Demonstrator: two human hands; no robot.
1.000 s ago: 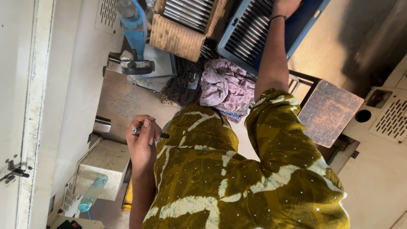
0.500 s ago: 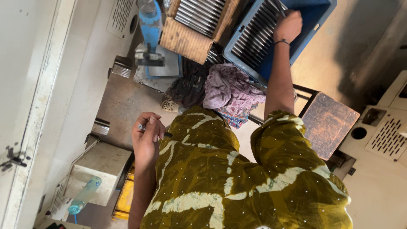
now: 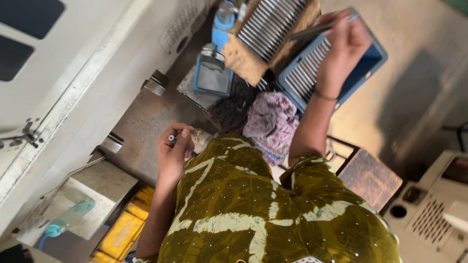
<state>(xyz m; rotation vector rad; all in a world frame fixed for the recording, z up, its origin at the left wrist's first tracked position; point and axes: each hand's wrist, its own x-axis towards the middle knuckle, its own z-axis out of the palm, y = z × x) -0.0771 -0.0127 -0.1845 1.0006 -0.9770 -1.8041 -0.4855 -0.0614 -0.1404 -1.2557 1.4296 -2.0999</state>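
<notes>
In the head view, a thin metal rod [image 3: 319, 29] is pinched in the right hand [image 3: 343, 46] above the blue crate [image 3: 370, 61]. A small metal piece [image 3: 171, 138] is clamped between the left hand [image 3: 173, 151] fingers.

Two hands seen, one blue crate [image 3: 370, 65] of metal rods, one woven tray [image 3: 243, 61] of rods, one single rod [image 3: 312, 30] held, one crumpled cloth [image 3: 273, 122], one wooden stool [image 3: 370, 178], one green bottle [image 3: 68, 221]
</notes>
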